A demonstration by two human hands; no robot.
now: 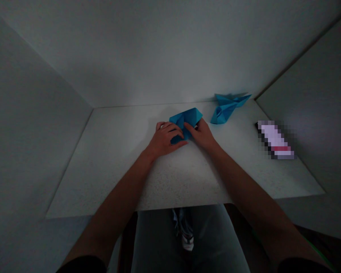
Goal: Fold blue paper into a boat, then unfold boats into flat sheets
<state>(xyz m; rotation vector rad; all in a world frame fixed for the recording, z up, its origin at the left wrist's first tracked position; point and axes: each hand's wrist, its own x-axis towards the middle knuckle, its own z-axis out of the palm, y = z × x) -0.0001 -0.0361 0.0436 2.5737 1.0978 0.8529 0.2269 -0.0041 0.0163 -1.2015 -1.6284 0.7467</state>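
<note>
A partly folded sheet of blue paper rests on the pale tabletop, between my two hands. My left hand lies over its left side with bent fingers, the thumb along the near edge. On the other side, my right hand grips the paper, its thumb on top and its fingers behind and under the right part. Some of the folds are hidden beneath my fingers. A second blue folded paper shape, with pointed ends, sits to the right by the back wall.
The white table is boxed in by a left wall, a back wall and a right wall. A blurred-out, phone-like object lies near the right edge. My legs are under the front edge.
</note>
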